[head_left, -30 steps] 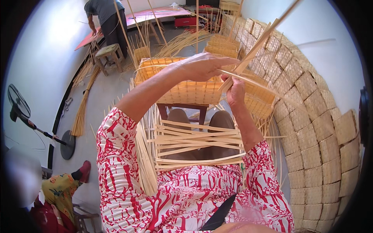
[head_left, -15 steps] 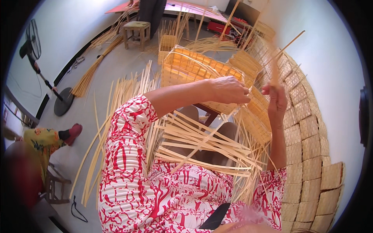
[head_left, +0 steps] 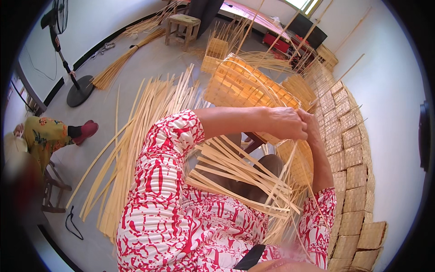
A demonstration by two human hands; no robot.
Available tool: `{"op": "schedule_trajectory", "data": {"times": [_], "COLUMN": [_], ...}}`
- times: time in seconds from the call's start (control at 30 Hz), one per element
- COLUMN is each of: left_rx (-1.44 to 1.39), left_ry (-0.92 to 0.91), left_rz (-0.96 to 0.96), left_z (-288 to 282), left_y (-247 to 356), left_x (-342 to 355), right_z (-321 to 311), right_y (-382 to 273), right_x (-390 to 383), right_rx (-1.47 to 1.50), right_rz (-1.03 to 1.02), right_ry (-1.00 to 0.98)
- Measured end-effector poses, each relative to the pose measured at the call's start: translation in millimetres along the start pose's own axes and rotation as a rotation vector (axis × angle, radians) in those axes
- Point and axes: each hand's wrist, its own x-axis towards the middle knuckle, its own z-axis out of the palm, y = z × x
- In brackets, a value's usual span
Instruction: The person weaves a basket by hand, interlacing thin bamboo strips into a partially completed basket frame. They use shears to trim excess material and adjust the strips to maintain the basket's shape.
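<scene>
A yellow woven rectangular basket [head_left: 244, 86] sits on a dark wooden stool [head_left: 254, 142] in front of me. My left hand [head_left: 287, 122] is closed at the basket's near right corner, on thin bamboo strips that are mostly hidden by its fingers. My right hand [head_left: 309, 121] is closed right beside it, partly behind it, its grip hidden. Loose flat pale strips [head_left: 240, 174] lie across my lap. A wide heap of long strips [head_left: 122, 172] is at my left. A second woven piece [head_left: 294, 161] is just below my hands.
Stacked woven squares [head_left: 351, 181] line the right wall. A standing fan [head_left: 79, 90], a strip bundle [head_left: 115, 68] and a small stool [head_left: 183, 25] are on the left and back. A person's leg and red shoe [head_left: 84, 131] are at left. Further baskets [head_left: 214, 54] stand behind.
The view has turned. My right hand has come down and left to meet my left hand at the basket corner. The upright strips it held are no longer seen raised above it.
</scene>
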Motion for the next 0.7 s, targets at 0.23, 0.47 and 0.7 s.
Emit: {"op": "schedule_trajectory", "data": {"times": [0.23, 0.47, 0.7], "left_rx": [0.343, -0.267, -0.400], "left_ry": [0.520, 1.006, 0.654], "left_rz": [-0.299, -0.873, -1.092], "left_z": [-63.5, -136.8, -13.2], "left_y": [-69.2, -118.4, -154.1], "left_x": [1.2, -76.1, -216.4], "right_z": [5.6, -39.4, 3.3], "right_y": [41.8, 55.1, 108.1], "right_x": [5.0, -41.2, -48.8], "right_rx": [0.336, 0.749, 0.619], "right_rz": [-0.050, 0.166, 0.169], "right_ry": [-0.081, 0.068, 0.156]}}
